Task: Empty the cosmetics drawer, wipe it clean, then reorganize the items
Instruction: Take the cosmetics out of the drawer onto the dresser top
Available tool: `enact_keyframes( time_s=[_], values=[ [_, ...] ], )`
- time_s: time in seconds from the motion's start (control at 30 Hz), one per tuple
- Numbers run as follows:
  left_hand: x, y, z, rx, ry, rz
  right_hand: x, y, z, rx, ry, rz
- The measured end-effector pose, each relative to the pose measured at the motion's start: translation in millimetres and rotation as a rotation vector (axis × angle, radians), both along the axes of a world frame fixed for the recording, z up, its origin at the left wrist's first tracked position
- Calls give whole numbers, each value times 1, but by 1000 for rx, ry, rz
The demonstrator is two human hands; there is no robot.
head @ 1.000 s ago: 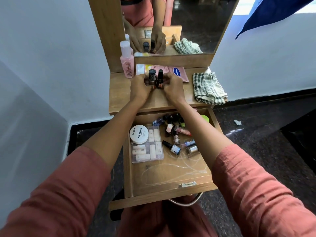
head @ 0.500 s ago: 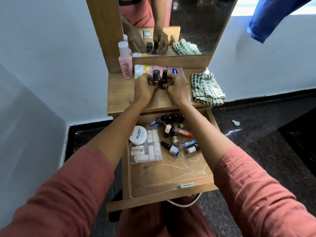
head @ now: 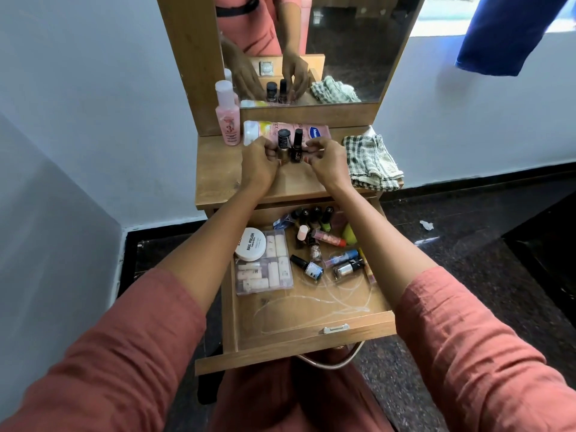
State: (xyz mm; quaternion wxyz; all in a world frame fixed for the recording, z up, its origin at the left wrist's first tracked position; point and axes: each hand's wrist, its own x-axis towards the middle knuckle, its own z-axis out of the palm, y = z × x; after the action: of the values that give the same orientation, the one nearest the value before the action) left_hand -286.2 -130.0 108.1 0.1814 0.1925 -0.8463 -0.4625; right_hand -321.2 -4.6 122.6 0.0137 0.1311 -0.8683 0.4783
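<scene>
There is a single view, from a wide-angle camera on the person's head, pitched forward and down over both outstretched forearms. It faces a small wooden dressing table (head: 218, 169) at 12 o'clock, close enough that the open drawer (head: 299, 347) fills the centre toward 6 o'clock. The mirror (head: 358, 57) at 12 o'clock gives back a reversed look at the same tabletop. Walls bend at the edges.
</scene>
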Motion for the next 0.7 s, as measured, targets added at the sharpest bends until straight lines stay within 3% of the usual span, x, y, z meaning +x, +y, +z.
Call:
enact_keyframes(
  time_s=[0.2,0.4,0.5,0.7],
  values=[
    [41,23,12,-48,181,-28,19,26,1,23,20,43],
    [89,58,-2,-68,177,-173,55,62,-9,115,-1,96],
    [106,75,-22,-139,52,-219,73,83,-17,232,-27,128],
    [111,102,-54,-298,-341,-189,91,118,-52,654,-106,245]
  ],
)
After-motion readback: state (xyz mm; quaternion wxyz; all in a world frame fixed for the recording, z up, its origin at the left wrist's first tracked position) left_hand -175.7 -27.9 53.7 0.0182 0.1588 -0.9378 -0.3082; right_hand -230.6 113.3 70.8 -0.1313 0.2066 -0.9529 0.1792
